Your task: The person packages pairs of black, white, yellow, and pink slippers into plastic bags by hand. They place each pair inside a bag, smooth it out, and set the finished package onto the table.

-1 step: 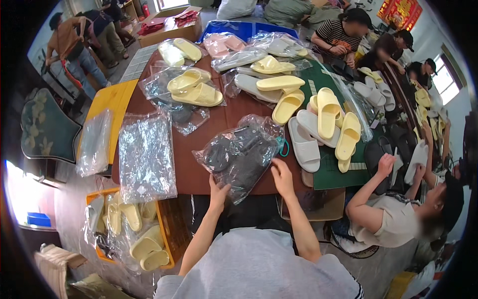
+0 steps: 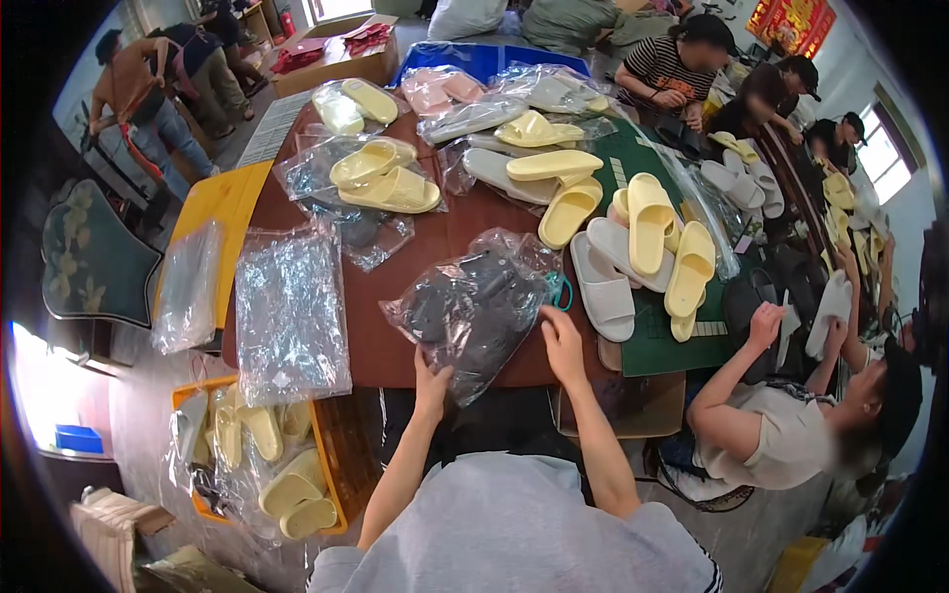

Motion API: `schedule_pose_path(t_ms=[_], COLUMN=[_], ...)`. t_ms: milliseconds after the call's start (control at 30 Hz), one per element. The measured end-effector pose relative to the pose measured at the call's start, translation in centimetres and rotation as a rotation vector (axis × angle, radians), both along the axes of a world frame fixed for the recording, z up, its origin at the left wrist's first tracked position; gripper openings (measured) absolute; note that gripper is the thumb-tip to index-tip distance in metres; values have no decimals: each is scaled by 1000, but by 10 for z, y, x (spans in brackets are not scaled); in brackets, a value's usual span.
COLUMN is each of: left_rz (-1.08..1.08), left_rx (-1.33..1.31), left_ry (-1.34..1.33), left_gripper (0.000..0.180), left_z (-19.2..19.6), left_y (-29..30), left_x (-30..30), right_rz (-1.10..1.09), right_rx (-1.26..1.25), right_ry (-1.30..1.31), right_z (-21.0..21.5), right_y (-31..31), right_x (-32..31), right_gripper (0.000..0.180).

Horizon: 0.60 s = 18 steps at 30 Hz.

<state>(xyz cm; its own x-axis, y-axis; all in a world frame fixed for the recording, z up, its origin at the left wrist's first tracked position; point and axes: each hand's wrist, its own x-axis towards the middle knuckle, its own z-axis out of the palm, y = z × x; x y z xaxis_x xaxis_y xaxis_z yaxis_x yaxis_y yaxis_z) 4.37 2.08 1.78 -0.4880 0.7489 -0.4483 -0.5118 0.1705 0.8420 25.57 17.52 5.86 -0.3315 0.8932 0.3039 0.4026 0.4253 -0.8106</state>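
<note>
A clear plastic bag [image 2: 465, 321] with dark slippers inside lies at the table's near edge, its lower corner hanging over. My left hand [image 2: 432, 385] pinches the bag's lower left edge between thumb and fingers. Beside the bag's right edge is my right hand [image 2: 563, 346], its fingers loosely stretched toward a teal loop [image 2: 563, 293] that looks like a scissors handle. Whether those fingertips touch the bag I cannot tell. Right of them lie grey slippers [image 2: 605, 295] and yellow slippers [image 2: 649, 225].
Flat clear bags [image 2: 292, 316] lie to the left on the brown table [image 2: 435, 222]. Bagged yellow slippers [image 2: 388, 178] sit farther back. An orange crate [image 2: 331, 465] of slippers stands low on the left. A co-worker [image 2: 781, 425] sits close on the right, beside the green mat [image 2: 647, 358].
My right hand has shifted slightly up toward the teal loop. The bag and my left hand have barely moved.
</note>
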Motion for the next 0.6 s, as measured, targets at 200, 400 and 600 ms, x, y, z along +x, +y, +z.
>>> schedule_pose_path(t_ms=[200, 400, 600], left_rz=[31, 65, -11], left_rx=[-20, -102, -103], left_ry=[47, 60, 110], left_gripper=[67, 35, 36], left_z=[10, -27, -14], left_y=[-38, -76, -69], left_x=[-39, -61, -57], right_rz=[92, 401, 150], right_rx=[-322, -610, -507], right_ry=[66, -238, -156], right_z=[-16, -46, -66], right_y=[81, 91, 84], right_x=[0, -28, -50], right_gripper=[25, 63, 55])
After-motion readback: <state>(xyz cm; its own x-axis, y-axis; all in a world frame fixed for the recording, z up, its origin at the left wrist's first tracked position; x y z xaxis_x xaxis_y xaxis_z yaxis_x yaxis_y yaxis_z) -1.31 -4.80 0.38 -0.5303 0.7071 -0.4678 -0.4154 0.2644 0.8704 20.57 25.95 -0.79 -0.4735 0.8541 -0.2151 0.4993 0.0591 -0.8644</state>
